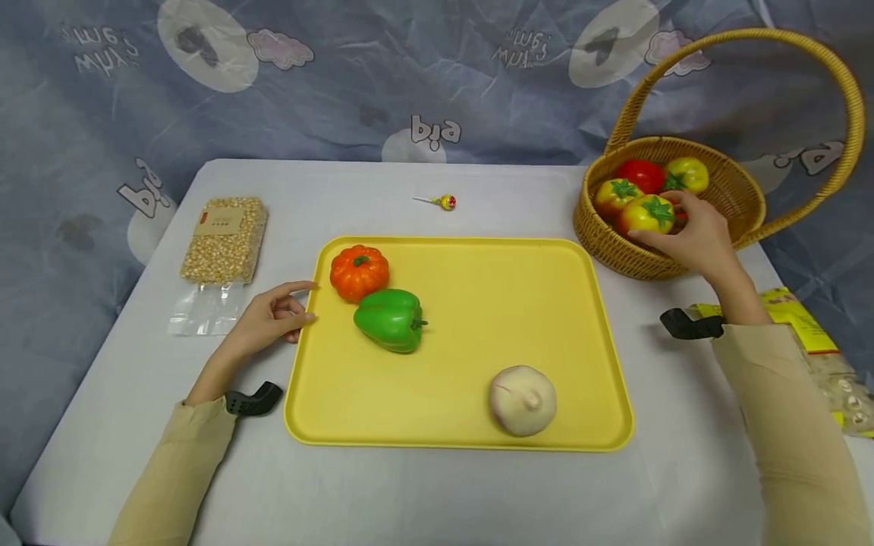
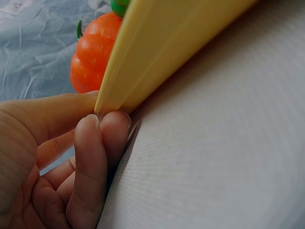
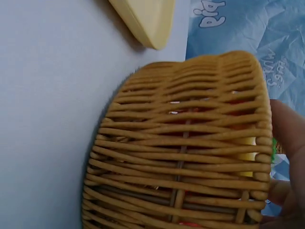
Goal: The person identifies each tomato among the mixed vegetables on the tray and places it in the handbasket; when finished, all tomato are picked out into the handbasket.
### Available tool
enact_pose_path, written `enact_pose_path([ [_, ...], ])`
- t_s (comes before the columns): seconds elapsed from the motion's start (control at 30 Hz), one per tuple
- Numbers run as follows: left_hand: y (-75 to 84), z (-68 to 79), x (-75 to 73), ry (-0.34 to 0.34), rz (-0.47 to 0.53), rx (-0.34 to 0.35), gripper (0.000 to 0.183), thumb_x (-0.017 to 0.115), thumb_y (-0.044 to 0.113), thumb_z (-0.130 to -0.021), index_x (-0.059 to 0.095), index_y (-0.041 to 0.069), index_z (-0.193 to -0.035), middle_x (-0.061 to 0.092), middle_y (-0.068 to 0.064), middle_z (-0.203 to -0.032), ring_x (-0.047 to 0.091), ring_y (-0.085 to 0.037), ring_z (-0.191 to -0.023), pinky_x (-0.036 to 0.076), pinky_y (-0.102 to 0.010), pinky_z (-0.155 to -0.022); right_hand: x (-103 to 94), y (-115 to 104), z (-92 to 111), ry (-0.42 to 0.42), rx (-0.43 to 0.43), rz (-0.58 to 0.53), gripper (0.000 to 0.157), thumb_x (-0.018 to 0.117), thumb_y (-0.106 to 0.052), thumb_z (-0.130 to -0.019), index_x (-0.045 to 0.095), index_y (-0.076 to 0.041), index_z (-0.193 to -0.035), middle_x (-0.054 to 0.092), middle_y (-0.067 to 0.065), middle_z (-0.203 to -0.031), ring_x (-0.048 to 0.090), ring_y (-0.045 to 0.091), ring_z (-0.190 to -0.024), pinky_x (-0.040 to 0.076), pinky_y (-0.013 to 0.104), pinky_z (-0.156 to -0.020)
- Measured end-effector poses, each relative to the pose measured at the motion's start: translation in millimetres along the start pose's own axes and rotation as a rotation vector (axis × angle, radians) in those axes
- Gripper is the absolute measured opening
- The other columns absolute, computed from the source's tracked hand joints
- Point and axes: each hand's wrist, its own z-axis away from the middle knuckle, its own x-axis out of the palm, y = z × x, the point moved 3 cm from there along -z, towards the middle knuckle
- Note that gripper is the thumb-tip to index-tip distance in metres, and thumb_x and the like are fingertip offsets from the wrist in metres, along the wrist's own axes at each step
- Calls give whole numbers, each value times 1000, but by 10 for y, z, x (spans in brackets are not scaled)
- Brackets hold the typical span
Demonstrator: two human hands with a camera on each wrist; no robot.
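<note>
My left hand [image 1: 269, 317] pinches the left rim of a yellow tray [image 1: 492, 303], its fingertips at the edge in the left wrist view. On the tray lie an orange pumpkin [image 1: 359, 274], a green bell pepper [image 1: 389, 320] and a whitish, garlic-like bulb [image 1: 523, 400]. Inside a wicker basket [image 1: 614, 250], my right hand [image 1: 702, 236] holds a yellow-red tomato [image 1: 642, 218] with a green star-shaped top, thumb and fingers on opposite sides. Another yellow-red tomato [image 1: 613, 199], a red one [image 1: 640, 174] and a yellow-green pepper [image 1: 688, 174] lie beside it. The basket wall [image 3: 176, 143] hides most of these in the right wrist view.
The basket's tall handle [image 1: 785, 34] arches above its right side. A lollipop [image 1: 447, 202] lies behind the tray. At the left is a clear bag of corn kernels [image 1: 225, 243]; a yellow package [image 1: 802, 315] lies partly behind my right sleeve.
</note>
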Motion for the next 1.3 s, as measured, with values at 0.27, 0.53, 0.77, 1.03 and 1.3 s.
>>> enact_pose_path([
  [0.27, -26, 20, 10, -2, 1, -1, 55, 65, 9, -87, 42, 0, -137, 62, 8, -74, 57, -5, -53, 52, -24, -49, 22, 118, -122, -122, 22, 54, 84, 67, -46, -82, 31, 3, -141, 37, 35, -134, 34, 50, -117, 30, 65, -96],
  [0.53, -40, 48, -21, 0, -6, 7, 55, 64, 9, -88, 41, 0, -136, 62, 9, -73, 56, -4, -52, 51, -24, -48, 67, 107, -202, -163, -47, 111, 80, 67, -38, -84, 30, 5, -142, 31, 37, -139, 27, 54, -122, 22, 68, -102],
  [0.77, -62, 74, -33, 7, -16, 3, 55, 65, 10, -88, 42, 1, -137, 62, 10, -74, 57, -4, -53, 52, -24, -48, 101, 72, -182, -195, -22, 126, 81, 65, -38, -86, 27, 4, -144, 21, 42, -135, 21, 54, -121, 25, 67, -97],
  [1.03, -26, 68, -68, -6, -29, -13, 55, 64, 11, -88, 42, 2, -137, 62, 8, -75, 57, -5, -54, 52, -25, -50, 99, 48, -202, -209, -46, 139, 83, 67, -35, -85, 24, 0, -146, 27, 40, -135, 24, 54, -121, 24, 67, -99],
  [1.3, 104, 176, -105, -42, -209, 6, 47, 62, 12, -90, 46, 4, -134, 60, -10, -90, 60, -8, -63, 53, -24, -58, -19, -100, -91, -250, -69, 189, 80, 60, -34, -90, 16, -1, -148, 25, 38, -141, 21, 55, -127, 21, 70, -102],
])
